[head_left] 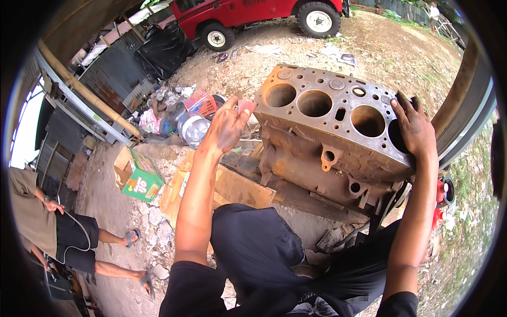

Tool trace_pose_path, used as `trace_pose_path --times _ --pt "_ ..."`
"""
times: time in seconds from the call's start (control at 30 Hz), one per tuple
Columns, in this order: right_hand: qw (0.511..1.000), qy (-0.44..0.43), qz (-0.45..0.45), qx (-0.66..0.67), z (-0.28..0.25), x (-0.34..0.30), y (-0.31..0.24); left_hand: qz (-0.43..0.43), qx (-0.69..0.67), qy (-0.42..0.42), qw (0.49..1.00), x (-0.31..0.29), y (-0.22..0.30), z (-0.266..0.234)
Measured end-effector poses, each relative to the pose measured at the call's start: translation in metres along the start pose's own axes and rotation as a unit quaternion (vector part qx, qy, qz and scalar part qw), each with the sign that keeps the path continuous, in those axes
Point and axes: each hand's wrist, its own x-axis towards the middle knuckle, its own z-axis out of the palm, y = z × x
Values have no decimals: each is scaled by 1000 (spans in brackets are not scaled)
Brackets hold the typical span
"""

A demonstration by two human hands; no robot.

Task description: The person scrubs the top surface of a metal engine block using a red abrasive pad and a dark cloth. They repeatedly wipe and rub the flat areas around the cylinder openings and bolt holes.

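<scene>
A rusty engine block (296,137) stands in front of me, its flat top with several round cylinder bores facing up. My left hand (227,129) is at the block's left end, closed on a small reddish piece of sandpaper (246,106) pinched between thumb and fingers. The sandpaper is beside the block's top left edge; whether it touches the metal I cannot tell. At the other end, my right hand (415,127) lies on the top face with its fingers stretched out, partly covering the rightmost bore.
Flattened cardboard (243,187) and a green carton (138,177) lie left of the block. Behind them are a clear plastic jug (193,129) and a red basket (200,102). A person (39,222) holding a thin hose is at far left. A red vehicle (248,16) stands beyond.
</scene>
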Motion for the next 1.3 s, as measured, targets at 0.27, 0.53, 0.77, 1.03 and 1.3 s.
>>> trace_pose_path --times 0.27,0.53,0.77,1.03,1.3 --pt "1000 4 -11 7 2 4 -2 -48 60 -145 987 89 1 0" --pt "999 2 -26 47 1 2 -7 -143 -461 135 865 24 -18 -2" --pt "942 208 -166 207 -34 -12 -36 -89 -748 75 653 0 45 0" --pt "830 -51 -232 505 3 -60 -132 -63 -751 -40 656 0 97 24" --pt "718 -99 -59 686 22 -70 -145 45 -577 148 802 -5 138 51"
